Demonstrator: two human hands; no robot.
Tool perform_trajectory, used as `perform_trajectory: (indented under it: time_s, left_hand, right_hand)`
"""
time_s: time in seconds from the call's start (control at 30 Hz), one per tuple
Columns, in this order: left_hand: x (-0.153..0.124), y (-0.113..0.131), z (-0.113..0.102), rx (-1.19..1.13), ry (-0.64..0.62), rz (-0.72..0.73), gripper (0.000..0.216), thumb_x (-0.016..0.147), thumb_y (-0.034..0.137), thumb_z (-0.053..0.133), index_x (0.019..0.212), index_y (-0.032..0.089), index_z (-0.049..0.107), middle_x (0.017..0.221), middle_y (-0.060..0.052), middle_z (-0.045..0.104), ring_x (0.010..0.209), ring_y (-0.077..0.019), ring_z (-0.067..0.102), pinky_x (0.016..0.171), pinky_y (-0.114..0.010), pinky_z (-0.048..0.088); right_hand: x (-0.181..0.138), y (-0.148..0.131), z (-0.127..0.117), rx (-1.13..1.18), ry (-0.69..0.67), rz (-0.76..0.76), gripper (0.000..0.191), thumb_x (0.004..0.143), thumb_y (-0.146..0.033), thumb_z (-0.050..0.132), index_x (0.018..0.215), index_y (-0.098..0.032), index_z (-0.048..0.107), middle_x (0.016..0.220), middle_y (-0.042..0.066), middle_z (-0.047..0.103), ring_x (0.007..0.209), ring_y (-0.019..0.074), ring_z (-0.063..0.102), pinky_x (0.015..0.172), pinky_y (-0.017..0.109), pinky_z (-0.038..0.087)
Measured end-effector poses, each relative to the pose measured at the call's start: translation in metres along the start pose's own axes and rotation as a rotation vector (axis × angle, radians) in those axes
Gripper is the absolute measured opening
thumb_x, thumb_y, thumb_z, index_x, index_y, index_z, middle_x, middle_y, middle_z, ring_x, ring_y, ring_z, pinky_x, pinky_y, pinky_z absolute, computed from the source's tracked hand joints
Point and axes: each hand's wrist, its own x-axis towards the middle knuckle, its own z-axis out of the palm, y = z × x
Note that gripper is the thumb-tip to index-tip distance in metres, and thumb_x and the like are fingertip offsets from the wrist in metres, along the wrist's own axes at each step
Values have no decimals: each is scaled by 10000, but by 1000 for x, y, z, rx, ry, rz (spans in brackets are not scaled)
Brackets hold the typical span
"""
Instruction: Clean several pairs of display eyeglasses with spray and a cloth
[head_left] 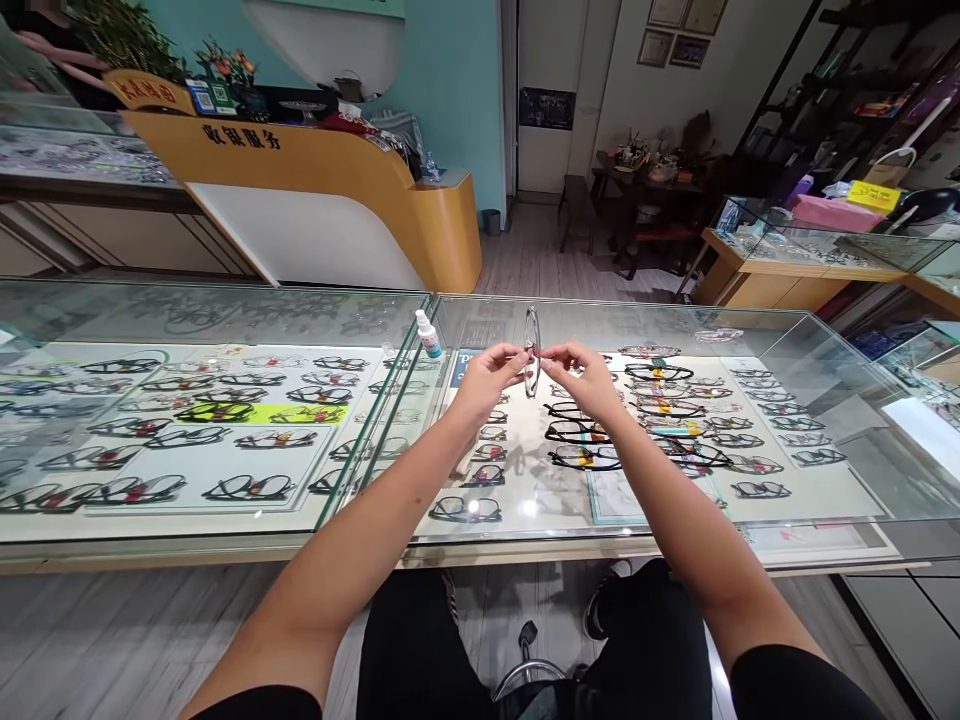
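A pair of eyeglasses (532, 325) with a thin frame is held on end above the glass counter, its lenses one over the other. On its left side, my left hand (486, 380) pinches it near the middle. My right hand (586, 380) grips it from the other side, thumb and fingertips pressed close to the frame. The fingers cover the central part of the glasses. A small white spray bottle (428, 335) with a blue label stands on the counter top, left of my left hand.
Beneath the glass counter (525, 515) lie rows of eyeglasses, including a pair of black-framed glasses (660, 372). Another glass case section (187, 525) adjoins on the left. Behind are a wooden reception desk (442, 225) and a side display case (795, 280). A person (64, 50) is at the far left.
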Motion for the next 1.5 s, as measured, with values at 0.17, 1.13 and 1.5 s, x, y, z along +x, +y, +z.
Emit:
perform_trajectory:
  time_s: [0.17,1.13,1.5]
  left_hand:
    - [0,-1,2,21,19,41,598,621,666,1043,926,203,820,1084,-55,808,959,-187,734,974,-390,661]
    - [1,-4,2,14,-14,125,480,720,581,1034,902,195,815,1147,-44,736,929,-150,707,875,-330,675]
    - [7,-1,-3,-16,42,112,568,651,621,1058,904,187,792,1036,-35,759,857,-143,696,875,-344,658]
  right_hand:
    - [0,1,3,37,-5,31,394,922,-633,818,952,-240,826,842,17,705,791,188,561,838,379,501]
    - [4,-4,4,225,-138,155,601,807,-810,828,821,-217,728,768,-1,635,740,161,488,715,325,400]
    - [3,0,4,203,-118,179,576,776,-765,890,937,-213,842,726,-14,635,685,145,440,665,318,370]
